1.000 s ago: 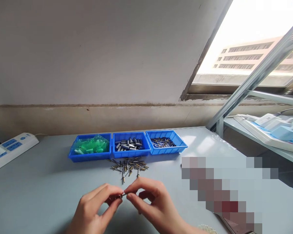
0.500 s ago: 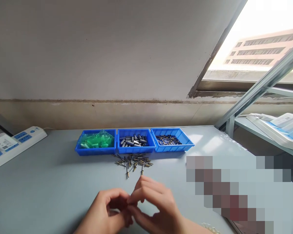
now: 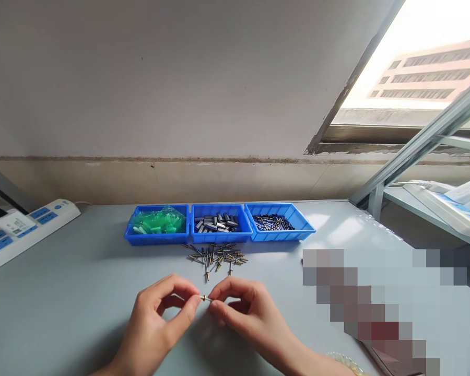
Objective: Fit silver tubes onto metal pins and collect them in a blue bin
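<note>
A slim metal pin [image 3: 204,298], brass-coloured with a dark collar like a rivet, is held level between my two hands above the table. My left hand [image 3: 162,313] pinches its brass end between thumb and forefinger. On the other side, my right hand [image 3: 248,308] grips the thin shaft with thumb and fingertips, which hide its far end. Just beyond my hands lies a loose pile of similar pins [image 3: 219,256], several with brass ends and dark collars.
Three blue bins stand in a row: one [image 3: 156,239] with green pieces in plastic, one [image 3: 221,238] with metal cylinders, one [image 3: 284,236] with thin dark pins. A power strip [image 3: 58,210] sits left. Pixelated blur covers the right; a metal shelf frame [image 3: 411,151] rises there.
My hands have moved apart from their touching position, and the pin between them now shows. The whole view has shifted slightly. The bins and the pile stay in place.
</note>
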{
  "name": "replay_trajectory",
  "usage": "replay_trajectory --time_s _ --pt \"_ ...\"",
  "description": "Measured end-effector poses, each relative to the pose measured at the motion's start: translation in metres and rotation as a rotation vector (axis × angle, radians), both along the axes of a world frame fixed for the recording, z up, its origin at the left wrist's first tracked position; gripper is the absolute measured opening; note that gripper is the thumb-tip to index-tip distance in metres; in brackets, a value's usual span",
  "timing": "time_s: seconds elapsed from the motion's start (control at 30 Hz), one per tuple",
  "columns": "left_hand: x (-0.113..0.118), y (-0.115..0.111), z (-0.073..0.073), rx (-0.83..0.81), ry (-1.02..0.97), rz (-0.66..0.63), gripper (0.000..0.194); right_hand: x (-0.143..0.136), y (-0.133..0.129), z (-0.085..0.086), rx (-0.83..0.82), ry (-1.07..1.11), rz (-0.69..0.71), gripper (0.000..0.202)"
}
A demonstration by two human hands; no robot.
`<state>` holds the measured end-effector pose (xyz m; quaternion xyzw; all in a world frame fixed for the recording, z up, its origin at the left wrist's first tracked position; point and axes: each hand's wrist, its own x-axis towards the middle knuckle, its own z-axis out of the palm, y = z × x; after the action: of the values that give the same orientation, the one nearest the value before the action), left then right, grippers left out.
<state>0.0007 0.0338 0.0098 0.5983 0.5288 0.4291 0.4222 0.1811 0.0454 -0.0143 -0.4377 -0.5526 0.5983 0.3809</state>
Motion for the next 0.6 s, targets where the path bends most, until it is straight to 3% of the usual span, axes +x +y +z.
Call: replay_trajectory --time_s 0.1,0.23,0.37,0.47,0.53,0.6 --pt "0.002 0.001 0.002 -0.182 -0.043 -0.014 0.011 0.002 -0.003 0.005 0.278 -0.049 -0.084 0.008" --pt "0.009 0.002 0.006 -0.408 -0.153 -0.184 0.019 0.000 -0.004 0.008 0.646 -0.064 -0.041 0.010" --pt "0.011 -0.003 0.009 -0.444 -0.198 -0.240 0.017 0.000 -0.004 0.012 0.796 -0.080 0.019 0.010" --pt "0.008 -0.008 0.012 -0.299 -0.187 -0.097 0.009 0.004 -0.001 0.014 0.663 -0.114 -0.041 0.010" --pt "0.007 -0.010 0.014 -0.191 -0.178 -0.043 0.009 0.005 0.001 0.014 0.418 -0.098 -0.048 0.008" --pt "0.006 -0.011 0.015 -0.113 -0.185 -0.082 0.011 0.003 0.002 0.012 0.194 -0.045 0.001 0.011"
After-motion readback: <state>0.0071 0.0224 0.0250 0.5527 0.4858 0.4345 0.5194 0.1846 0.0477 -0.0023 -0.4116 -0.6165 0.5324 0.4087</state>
